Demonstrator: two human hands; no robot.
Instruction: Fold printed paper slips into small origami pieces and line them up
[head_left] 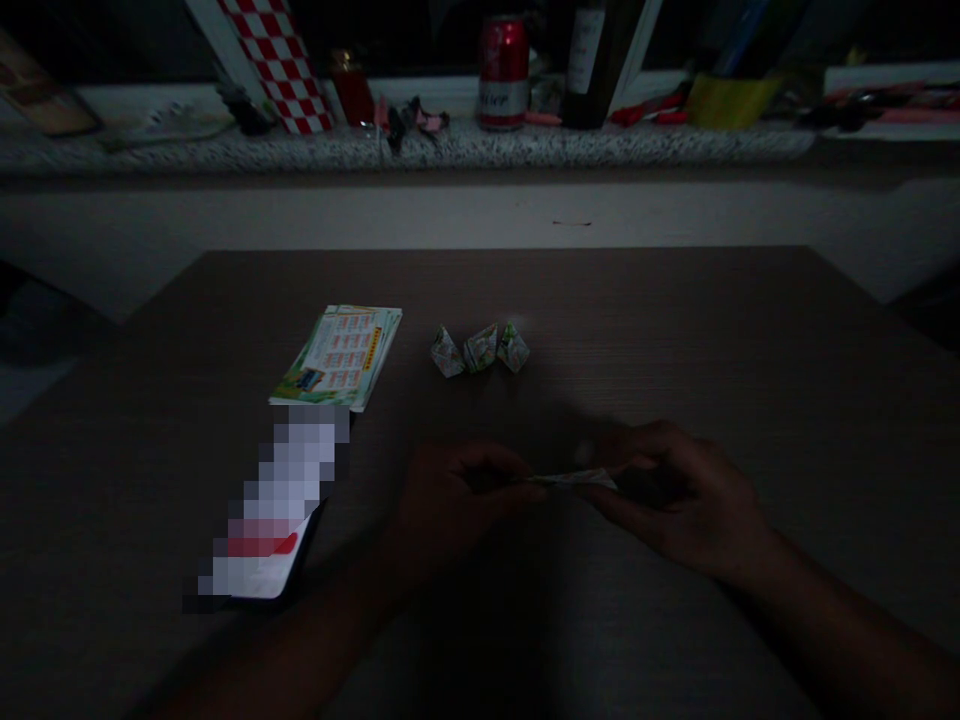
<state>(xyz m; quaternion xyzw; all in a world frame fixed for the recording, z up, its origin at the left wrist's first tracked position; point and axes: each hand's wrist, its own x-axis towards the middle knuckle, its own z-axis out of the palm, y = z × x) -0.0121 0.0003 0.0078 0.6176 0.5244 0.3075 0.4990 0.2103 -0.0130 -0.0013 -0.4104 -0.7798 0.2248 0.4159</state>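
Observation:
A small folded piece of paper (574,480) is stretched between my two hands above the table, seen nearly edge-on. My left hand (465,495) pinches its left end between thumb and fingers. At the other end, my right hand (679,490) grips the paper with thumb and fingertips. Beyond the hands sit three small folded paper pieces in a row: a left one (447,353), a middle one (481,348) and a right one (514,347). The light is dim, so the fold lines of the held paper are hard to make out.
On the wooden table (675,310) a stack of printed calendar sheets (341,355) lies to the left. A lit phone (262,570), its screen blurred, lies nearer me. Along the stone sill (450,150) stand a red can (504,75), a dark bottle (589,65) and a checkered box (281,65).

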